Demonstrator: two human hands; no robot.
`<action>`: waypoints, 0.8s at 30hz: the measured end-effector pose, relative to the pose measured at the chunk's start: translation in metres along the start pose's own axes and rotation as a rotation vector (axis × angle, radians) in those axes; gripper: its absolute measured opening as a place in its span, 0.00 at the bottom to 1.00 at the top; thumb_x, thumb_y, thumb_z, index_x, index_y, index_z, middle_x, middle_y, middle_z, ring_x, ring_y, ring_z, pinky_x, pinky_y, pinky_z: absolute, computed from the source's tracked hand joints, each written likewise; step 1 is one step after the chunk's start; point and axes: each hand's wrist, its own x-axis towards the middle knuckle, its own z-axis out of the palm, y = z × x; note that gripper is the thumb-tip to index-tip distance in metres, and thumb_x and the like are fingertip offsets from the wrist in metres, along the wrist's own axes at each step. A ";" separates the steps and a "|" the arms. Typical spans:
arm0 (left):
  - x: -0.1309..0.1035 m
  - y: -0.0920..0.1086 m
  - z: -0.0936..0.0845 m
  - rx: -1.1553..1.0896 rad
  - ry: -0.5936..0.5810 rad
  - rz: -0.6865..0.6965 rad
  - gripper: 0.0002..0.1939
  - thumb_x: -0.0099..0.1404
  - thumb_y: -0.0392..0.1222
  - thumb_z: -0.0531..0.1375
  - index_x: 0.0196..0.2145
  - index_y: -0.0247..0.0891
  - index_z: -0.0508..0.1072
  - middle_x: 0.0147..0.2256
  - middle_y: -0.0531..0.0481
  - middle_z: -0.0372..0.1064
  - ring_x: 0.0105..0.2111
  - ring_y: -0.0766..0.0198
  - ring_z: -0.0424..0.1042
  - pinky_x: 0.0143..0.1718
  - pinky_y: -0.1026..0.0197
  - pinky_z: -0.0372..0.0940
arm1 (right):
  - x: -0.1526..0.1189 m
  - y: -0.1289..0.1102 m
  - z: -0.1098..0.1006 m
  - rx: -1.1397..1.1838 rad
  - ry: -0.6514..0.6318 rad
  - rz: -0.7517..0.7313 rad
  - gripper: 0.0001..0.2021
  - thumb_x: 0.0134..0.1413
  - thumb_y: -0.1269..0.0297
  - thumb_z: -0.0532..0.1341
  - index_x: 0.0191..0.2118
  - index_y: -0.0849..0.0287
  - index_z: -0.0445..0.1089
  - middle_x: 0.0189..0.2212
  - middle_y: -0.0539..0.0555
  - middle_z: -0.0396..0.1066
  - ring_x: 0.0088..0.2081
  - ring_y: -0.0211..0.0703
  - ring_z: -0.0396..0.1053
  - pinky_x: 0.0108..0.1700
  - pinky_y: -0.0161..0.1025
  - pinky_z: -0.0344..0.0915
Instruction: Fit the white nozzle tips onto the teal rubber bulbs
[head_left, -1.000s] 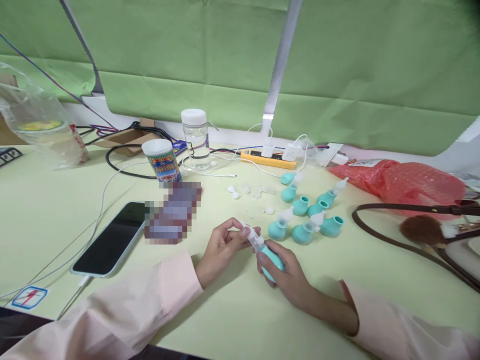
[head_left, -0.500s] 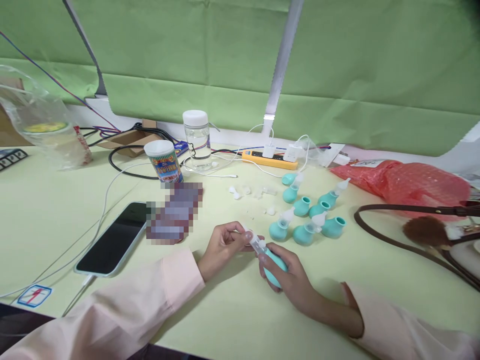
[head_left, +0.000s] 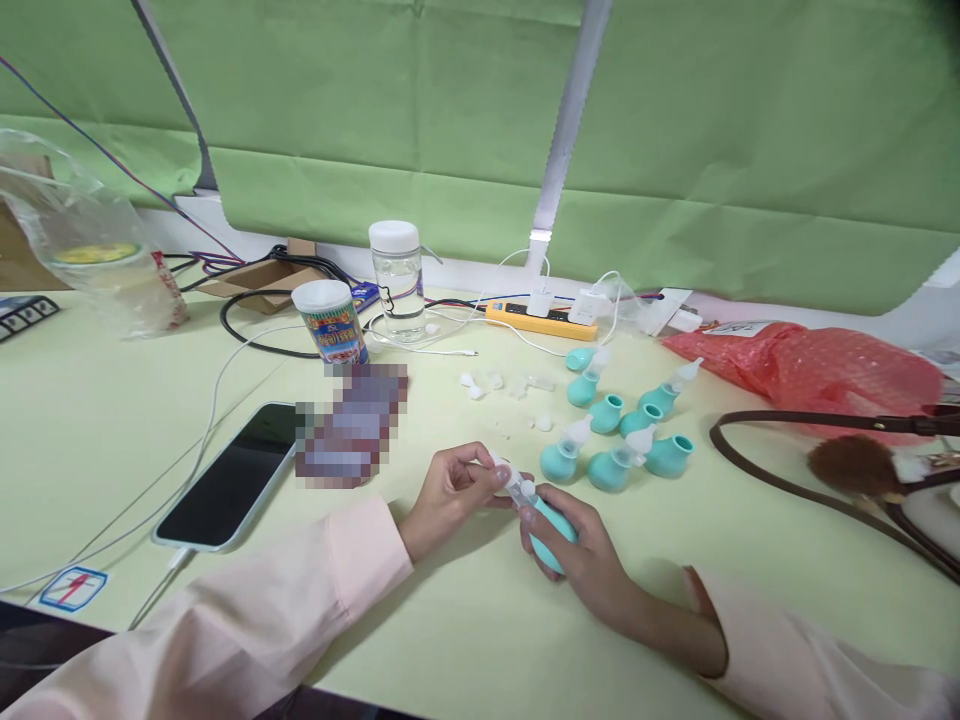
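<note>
My right hand (head_left: 581, 535) is wrapped around the teal bulb (head_left: 553, 532) of a nasal aspirator, which lies at a slant above the table. My left hand (head_left: 461, 495) pinches the aspirator's clear nozzle (head_left: 516, 484) near its tip, partly covering it. The nozzle meets the bulb's mouth, though fingers hide part of the joint. Beyond my hands stand several teal aspirators, some with nozzles on, such as the nearest one (head_left: 559, 462). Others are bare bulbs with open mouths, such as the rightmost bulb (head_left: 670, 456). Small clear and white plastic parts (head_left: 517, 386) lie scattered to their left.
A phone (head_left: 229, 475) on a cable lies left, beside a blurred packet (head_left: 356, 425). Behind are a paper cup (head_left: 331, 325), a water bottle (head_left: 397, 285) and an orange power strip (head_left: 541, 320). At right are a red plastic bag (head_left: 817, 370) and a brown strap (head_left: 757, 473).
Both hands keep the same hold on the aspirator, with hardly any movement. The whole view has shifted very slightly.
</note>
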 end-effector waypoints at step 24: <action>-0.009 -0.003 -0.009 0.342 -0.139 0.139 0.14 0.57 0.46 0.55 0.39 0.35 0.70 0.45 0.41 0.65 0.45 0.53 0.62 0.43 0.57 0.57 | -0.022 -0.081 -0.075 -0.808 -0.207 -0.264 0.11 0.30 0.63 0.67 0.28 0.51 0.73 0.28 0.54 0.71 0.30 0.45 0.67 0.32 0.42 0.63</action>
